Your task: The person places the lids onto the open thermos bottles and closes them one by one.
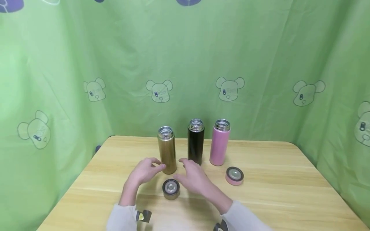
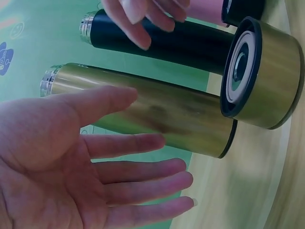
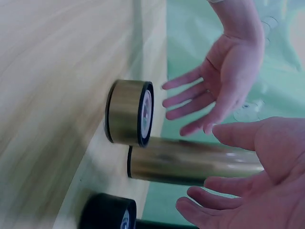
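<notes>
An unlidded gold vacuum flask [image 1: 167,154] stands upright on the table. My left hand [image 1: 144,171] is at its left side with fingers extended; whether the fingertips touch it I cannot tell. On the other side, my right hand [image 1: 195,178] hovers with loosely bent fingers, holding nothing, in front of the open black flask [image 1: 195,144]. Between the hands and nearer to me lies the gold lid [image 1: 171,190], its inner side up. A black lid [image 3: 107,212] shows in the right wrist view but is hidden in the head view.
To the right of the black flask stands an open pink flask [image 1: 219,144]. Its pink lid [image 1: 234,175] lies inner side up in front of it. A green curtain [image 1: 185,64] surrounds the back and sides of the wooden table [image 1: 274,192].
</notes>
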A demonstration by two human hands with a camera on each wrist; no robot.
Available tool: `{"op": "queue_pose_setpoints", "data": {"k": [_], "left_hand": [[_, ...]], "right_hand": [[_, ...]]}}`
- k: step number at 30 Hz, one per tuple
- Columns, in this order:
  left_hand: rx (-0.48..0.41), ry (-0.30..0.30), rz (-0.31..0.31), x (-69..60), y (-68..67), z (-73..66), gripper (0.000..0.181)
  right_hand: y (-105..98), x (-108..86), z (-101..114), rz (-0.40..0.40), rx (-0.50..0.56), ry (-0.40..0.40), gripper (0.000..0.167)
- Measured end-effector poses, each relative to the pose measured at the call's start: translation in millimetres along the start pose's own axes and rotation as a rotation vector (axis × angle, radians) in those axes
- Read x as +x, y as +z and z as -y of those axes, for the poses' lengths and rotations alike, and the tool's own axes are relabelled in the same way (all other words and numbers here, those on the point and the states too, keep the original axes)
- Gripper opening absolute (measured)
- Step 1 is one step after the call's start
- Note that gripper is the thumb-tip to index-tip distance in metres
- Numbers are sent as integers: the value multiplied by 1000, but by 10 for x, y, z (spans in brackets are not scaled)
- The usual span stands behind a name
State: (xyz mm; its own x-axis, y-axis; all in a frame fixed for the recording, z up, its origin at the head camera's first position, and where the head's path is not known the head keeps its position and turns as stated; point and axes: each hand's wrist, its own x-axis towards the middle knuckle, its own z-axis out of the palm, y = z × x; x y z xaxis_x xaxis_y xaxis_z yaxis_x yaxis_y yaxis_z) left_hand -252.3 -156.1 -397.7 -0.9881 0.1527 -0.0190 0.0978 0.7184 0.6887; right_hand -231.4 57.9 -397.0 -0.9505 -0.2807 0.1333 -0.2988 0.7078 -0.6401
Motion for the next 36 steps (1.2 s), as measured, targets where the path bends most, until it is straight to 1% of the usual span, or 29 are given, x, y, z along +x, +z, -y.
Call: {"op": "queue_pose_setpoints", "data": {"k": [4, 7, 10, 14, 17, 23, 29, 36], "left_hand": [[-4, 20, -5, 7, 5, 1, 35], [-11, 35, 5, 15, 14, 9, 32], [-19, 53, 16, 29, 24, 21, 29], [-28, 73, 22, 51, 39, 48, 25], [-35, 77, 27, 57, 42, 66, 25], [-54, 60, 45, 56, 52, 92, 26], [-68, 37, 63, 50, 55, 88, 29], [-46, 19, 55, 45, 36, 97, 30]], "right_hand": [[73, 44, 41, 66, -27, -21, 64], [123, 58, 65, 123, -36, -39, 66], [158, 67, 95, 174, -36, -37, 71], [215, 85, 142, 215, -52, -38, 75], [269, 91, 176, 233, -70, -37, 77], [347, 68, 245, 258, -131, -19, 85], [348, 55, 253, 282, -194, -36, 83], [339, 49, 227, 280, -188, -51, 80]]}}
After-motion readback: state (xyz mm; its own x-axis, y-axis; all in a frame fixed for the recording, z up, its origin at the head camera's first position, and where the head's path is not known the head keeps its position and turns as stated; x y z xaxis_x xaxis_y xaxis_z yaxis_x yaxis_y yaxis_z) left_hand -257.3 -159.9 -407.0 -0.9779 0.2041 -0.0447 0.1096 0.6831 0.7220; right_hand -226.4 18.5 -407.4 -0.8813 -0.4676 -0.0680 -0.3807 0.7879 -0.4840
